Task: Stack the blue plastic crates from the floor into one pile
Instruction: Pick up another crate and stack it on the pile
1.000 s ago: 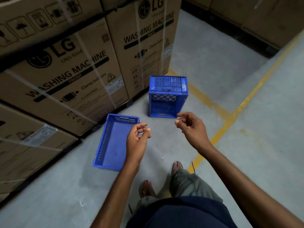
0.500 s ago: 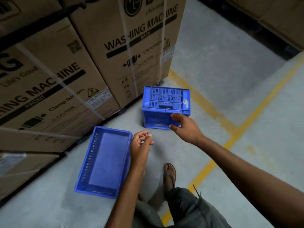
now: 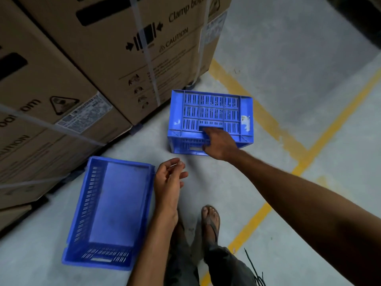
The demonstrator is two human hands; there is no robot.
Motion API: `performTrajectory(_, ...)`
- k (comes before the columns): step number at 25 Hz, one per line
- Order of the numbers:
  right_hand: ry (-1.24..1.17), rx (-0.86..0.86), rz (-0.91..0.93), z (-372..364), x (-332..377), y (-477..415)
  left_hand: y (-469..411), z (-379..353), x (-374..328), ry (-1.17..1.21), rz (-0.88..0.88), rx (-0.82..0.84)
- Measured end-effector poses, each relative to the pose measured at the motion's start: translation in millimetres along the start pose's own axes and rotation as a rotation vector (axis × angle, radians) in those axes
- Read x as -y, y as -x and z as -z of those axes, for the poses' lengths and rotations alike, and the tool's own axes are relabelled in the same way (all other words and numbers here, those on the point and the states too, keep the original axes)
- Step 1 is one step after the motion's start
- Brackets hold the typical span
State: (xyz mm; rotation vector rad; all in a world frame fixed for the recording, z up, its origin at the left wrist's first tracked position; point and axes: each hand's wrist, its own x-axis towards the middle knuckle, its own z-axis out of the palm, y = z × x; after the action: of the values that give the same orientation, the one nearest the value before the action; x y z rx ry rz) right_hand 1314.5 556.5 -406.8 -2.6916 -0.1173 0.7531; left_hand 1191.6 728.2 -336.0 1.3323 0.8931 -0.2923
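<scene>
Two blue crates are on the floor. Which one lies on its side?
The farther crate, touched by the right hand: a slotted wall faces up. The nearer crate stands upright, open.
</scene>
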Motion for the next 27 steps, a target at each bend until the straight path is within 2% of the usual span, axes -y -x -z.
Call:
performTrajectory(5,0.259,0.067,0.038,-17.2,-9.1,-39.7,-21.3,11.5,7.4,0.021,0.030,-0.018)
performTrajectory(8,0.259,0.185,0.053,-8.7,-14.8,-42.7,-22.2,16.6,3.7,0.031,0.030,-0.021)
performTrajectory(10,0.202,0.197,0.022,12.2,-15.6,-30.6,-18.5,17.6,-3.9,0.029,0.011,-0.022)
performTrajectory(15,-0.122,0.063,-0.147,110.1,-20.4,50.5,-1.8,9.7,-28.9,0.008,-0.026,0.006)
performTrajectory(19,-0.514,-0.183,-0.235,187.0,-23.4,157.8,14.5,1.3,-32.1,-0.114,-0.062,0.042)
performTrajectory(22,-0.737,-0.284,-0.292,237.1,-14.0,237.0,39.4,6.3,-21.3,-0.219,-0.031,-0.003)
performTrajectory(25,-0.878,-0.350,-0.292,270.5,-1.6,301.2,67.8,20.2,-14.4,-0.307,-0.017,-0.069)
performTrajectory(27,-0.956,-0.392,-0.267,289.0,9.0,334.0,81.3,25.5,-18.9,-0.403,-0.041,-0.043)
